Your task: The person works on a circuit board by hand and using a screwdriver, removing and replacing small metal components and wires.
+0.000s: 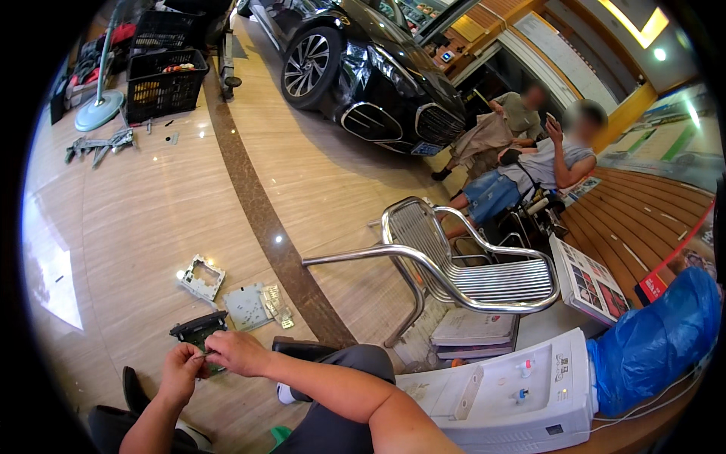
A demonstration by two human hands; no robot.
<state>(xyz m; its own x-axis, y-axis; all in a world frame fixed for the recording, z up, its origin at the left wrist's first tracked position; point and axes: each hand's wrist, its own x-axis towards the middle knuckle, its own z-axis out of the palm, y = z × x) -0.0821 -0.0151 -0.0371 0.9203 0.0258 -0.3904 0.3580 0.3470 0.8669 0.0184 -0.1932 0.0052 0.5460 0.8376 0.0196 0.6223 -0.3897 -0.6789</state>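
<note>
Low in the view, my left hand (181, 371) and my right hand (236, 353) meet with their fingertips pinched together. Between them is a small, thin dark piece, too small to name. Just beyond the fingers, on the floor, lies a black-edged electronic unit (198, 327) with some green board showing, partly covered by my hands. To its right are a flat grey metal plate (246, 307) and a pale yellowish metal piece (277, 304). Farther off lies a whitish rectangular frame (203, 278) with an open middle.
A metal chair (484, 280) stands to the right, with a white water dispenser (514, 393) lying nearer. Beside it is a blue plastic bag (658, 340). Black crates (162, 87) and metal parts (102, 144) are far left. Beyond are a black car (370, 83) and two people.
</note>
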